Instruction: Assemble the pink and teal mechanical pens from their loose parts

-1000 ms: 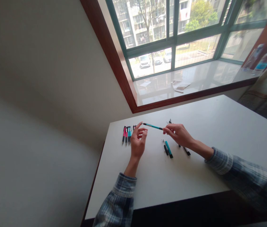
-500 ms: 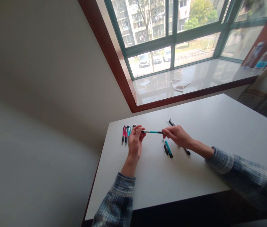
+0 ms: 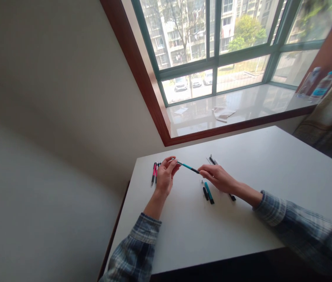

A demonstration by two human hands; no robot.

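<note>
Between my hands, above the white table, is a teal and black pen, sloping down to the right. My left hand pinches its upper end with thumb and fingers. The lower, black end sits in the fingers of my right hand. Behind my left hand, a row of pens with red and black barrels lies partly hidden. Below my right hand lie a teal pen barrel and a short black grip piece. More dark pen parts lie behind and under my right hand, partly covered.
The white table meets the wall below a window with a reddish wooden frame. On the sill are a crumpled cloth, a paper piece and two plastic bottles. A curtain hangs at the right.
The pen has tilted from nearly level to sloping, its right end lower. My left hand has shifted slightly left, covering more of the pen row. The view has tipped up a little.
</note>
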